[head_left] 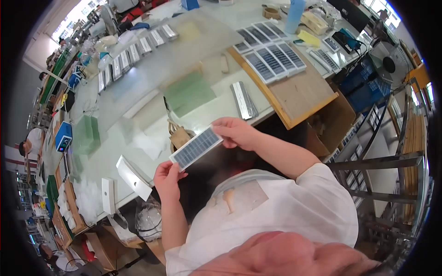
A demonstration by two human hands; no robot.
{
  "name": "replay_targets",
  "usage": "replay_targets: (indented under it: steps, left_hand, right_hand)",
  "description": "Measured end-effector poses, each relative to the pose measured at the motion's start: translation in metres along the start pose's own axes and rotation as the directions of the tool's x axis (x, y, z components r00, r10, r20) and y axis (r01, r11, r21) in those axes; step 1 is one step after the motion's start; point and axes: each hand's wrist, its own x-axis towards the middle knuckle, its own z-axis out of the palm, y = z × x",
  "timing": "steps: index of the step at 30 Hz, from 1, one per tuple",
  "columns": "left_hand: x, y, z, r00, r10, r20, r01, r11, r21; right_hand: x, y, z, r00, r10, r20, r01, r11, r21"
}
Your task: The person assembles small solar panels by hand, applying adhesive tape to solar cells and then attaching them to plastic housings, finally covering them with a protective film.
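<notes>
A slim rectangular panel with a white frame and dark gridded cells [197, 148] is held tilted above the table's near edge, in front of my body. My left hand [168, 178] pinches its lower-left end. At the upper-right end, the fingers of my right hand [235, 132] are closed on it. Partly hidden behind the panel is a tan object [178, 136]. Beyond it lies a green mat [189, 93]. A silver-and-dark strip-shaped part [243, 100] rests to the right of the mat. Similar gridded panels [275, 62] lie in rows on a wood-edged board [306, 94].
Several silver parts [131, 54] stand in a row at the far left. A white curved piece [133, 177] overhangs the near table edge. A blue box [63, 136] sits left, a blue bottle [294, 16] far right. A cardboard box [332, 120] and fan [388, 64] are at right.
</notes>
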Motion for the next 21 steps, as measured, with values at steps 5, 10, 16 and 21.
replay_targets:
  steps: [5, 10, 16, 21]
  left_hand:
    - [-0.021, 0.004, 0.039, 0.981, 0.176, 0.076, -0.183, 0.978, 0.103]
    - [-0.033, -0.02, 0.026, 0.775, 0.408, 0.484, -0.544, 0.82, 0.18]
    - [-0.032, -0.072, 0.021, 0.868, -0.04, 0.495, -0.115, 0.953, 0.28]
    - [-0.032, -0.091, 0.032, 0.887, -0.196, 0.418, 0.057, 0.945, 0.321]
  right_hand:
    - [-0.03, -0.02, -0.045, 0.993, -0.026, -0.114, 0.021, 0.998, -0.052]
    - [-0.058, -0.071, -0.134, 0.717, -0.418, -0.558, 0.45, 0.889, -0.087]
    - [-0.07, -0.127, -0.297, 0.169, -0.668, -0.725, 0.385, 0.722, -0.575]
    - [-0.048, -0.137, -0.347, 0.339, -0.322, -0.884, 0.228, 0.94, -0.255]
